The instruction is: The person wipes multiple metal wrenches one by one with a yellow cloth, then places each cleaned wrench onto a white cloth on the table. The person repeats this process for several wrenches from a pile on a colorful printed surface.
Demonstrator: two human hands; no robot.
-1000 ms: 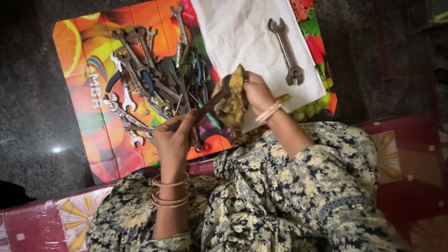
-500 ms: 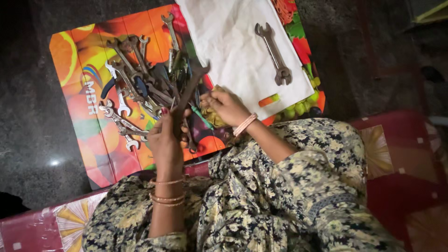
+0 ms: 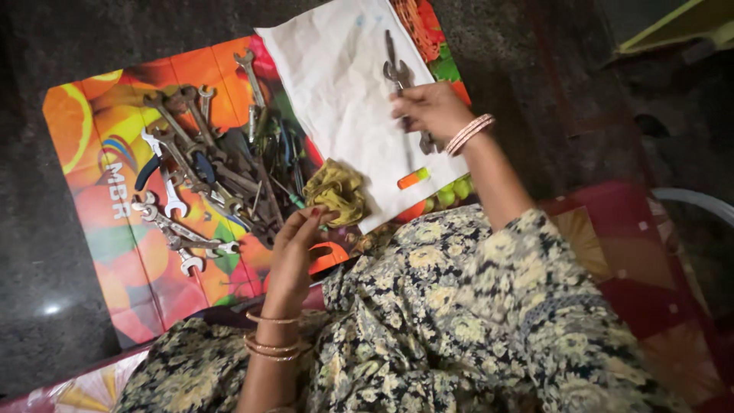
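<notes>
Wrenches (image 3: 403, 99), two, lie on a white cloth (image 3: 340, 84) under the right hand (image 3: 430, 109), whose fingers rest on them; whether they grip cannot be told. Left hand (image 3: 294, 245), fingers loosely curled and holding nothing, touches a yellow rag (image 3: 336, 191) beside a pile of tools (image 3: 206, 176) on a fruit-printed mat (image 3: 99, 176).

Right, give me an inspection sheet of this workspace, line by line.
Surface: fruit-print mat on dark stone floor, white cloth spread over its right part.
Job's things: wrench on the white cloth under the right hand; yellow rag at the cloth's lower edge.
Clutter: pile of wrenches and pliers on the mat.
Grippers: right hand on the wrench, grip unclear; left hand touching the rag, fingers loose.
Cables: nothing seen.
Surroundings: red patterned seat at right.
</notes>
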